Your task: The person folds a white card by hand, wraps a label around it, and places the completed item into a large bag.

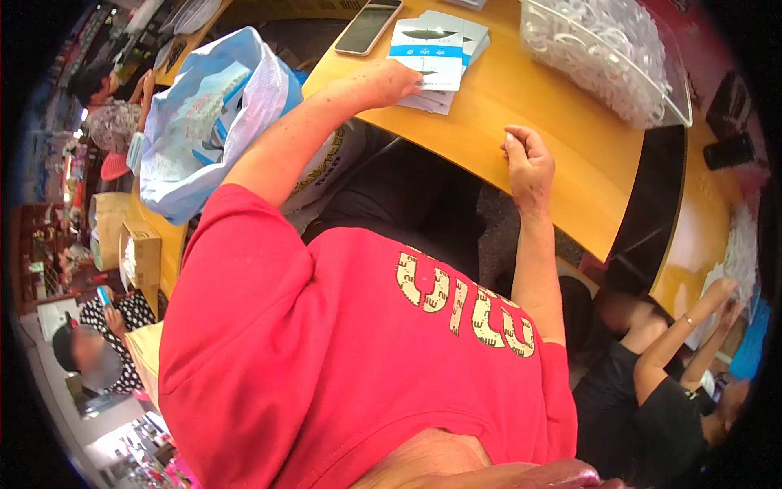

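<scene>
My left hand [389, 85] reaches over the table to a loose pile of flat printed cards [426, 50], white with a blue band and a dark pointed shape. Its fingers close on the near left edge of the top card; the fingertips are partly hidden. My right hand [529, 167] hovers by the table's near edge, apart from the cards. Its fingers are curled in toward the thumb, and whatever may be between them cannot be made out.
A clear plastic bin [599, 61] full of whitish translucent loops stands at the right. Beyond the cards lies a phone [368, 26]. An open white-and-blue bag [216, 122] with blue-marked pieces is at my left. Another person [668, 383] works at a table on the right.
</scene>
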Demonstrator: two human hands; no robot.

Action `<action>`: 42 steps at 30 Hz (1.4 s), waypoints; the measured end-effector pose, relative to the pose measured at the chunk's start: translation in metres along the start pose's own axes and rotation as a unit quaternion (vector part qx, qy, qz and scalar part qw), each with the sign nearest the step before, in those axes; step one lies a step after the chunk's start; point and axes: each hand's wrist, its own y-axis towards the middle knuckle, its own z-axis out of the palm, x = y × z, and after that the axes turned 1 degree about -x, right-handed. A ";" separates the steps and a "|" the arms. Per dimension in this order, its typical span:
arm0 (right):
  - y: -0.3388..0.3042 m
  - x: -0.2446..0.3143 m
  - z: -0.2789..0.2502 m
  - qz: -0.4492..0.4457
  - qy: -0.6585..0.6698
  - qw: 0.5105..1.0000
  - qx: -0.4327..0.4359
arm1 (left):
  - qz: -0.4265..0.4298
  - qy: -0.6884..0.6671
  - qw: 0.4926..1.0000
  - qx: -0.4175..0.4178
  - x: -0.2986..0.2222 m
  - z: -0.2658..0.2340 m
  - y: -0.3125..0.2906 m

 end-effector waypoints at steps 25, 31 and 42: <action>-0.042 0.064 -0.017 -0.073 0.104 0.972 -0.196 | -0.074 -0.667 0.740 -0.049 -0.075 0.052 0.007; -0.025 0.015 0.030 -0.001 -0.030 0.996 -0.080 | -0.004 -0.823 0.560 0.095 -0.061 0.060 0.010; -0.028 0.022 0.027 -0.086 -0.329 0.939 -0.049 | 0.038 -0.787 0.606 0.111 -0.060 0.060 0.010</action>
